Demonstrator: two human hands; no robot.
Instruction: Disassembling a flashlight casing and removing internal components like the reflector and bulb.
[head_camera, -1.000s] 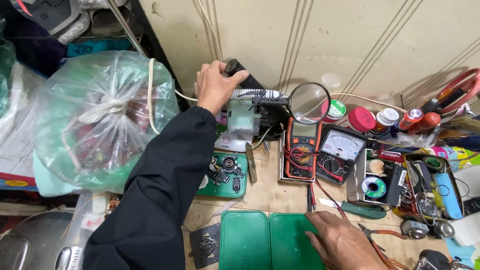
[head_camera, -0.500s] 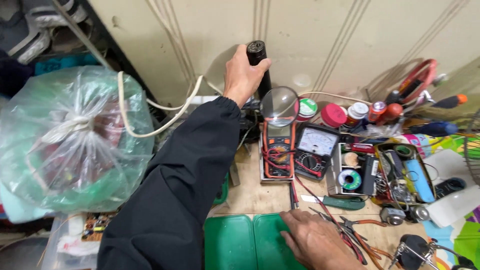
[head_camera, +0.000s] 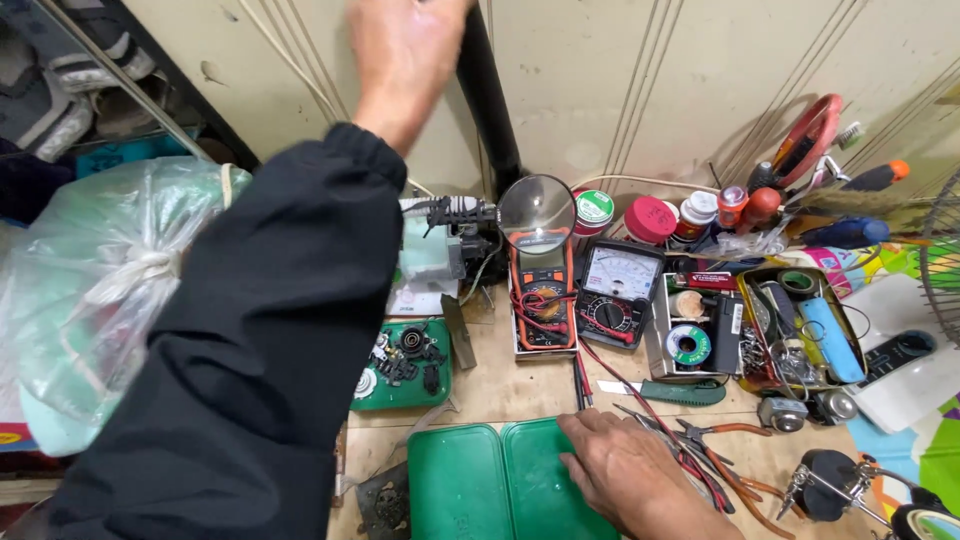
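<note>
Nearest, the right hand (head_camera: 625, 470) lies flat, fingers spread, on the open green plastic case (head_camera: 500, 485) on the cluttered wooden table (head_camera: 500, 385), while far off the blurred left hand (head_camera: 405, 50) reaches up beside the black upright pole (head_camera: 490, 100), grip unclear, nothing yet moved.

The left hand (head_camera: 405, 50) is raised high against the pale wall, blurred, beside a black pole (head_camera: 490, 100); whether it grips the pole cannot be told. The right hand (head_camera: 625, 470) lies flat on the edge of an open green case (head_camera: 480, 490) on the wooden bench. Behind the case stand a round magnifying glass (head_camera: 537, 212), an orange multimeter (head_camera: 542, 300) and a black meter (head_camera: 618, 290). A tied plastic bag (head_camera: 90, 290) sits at the left.
</note>
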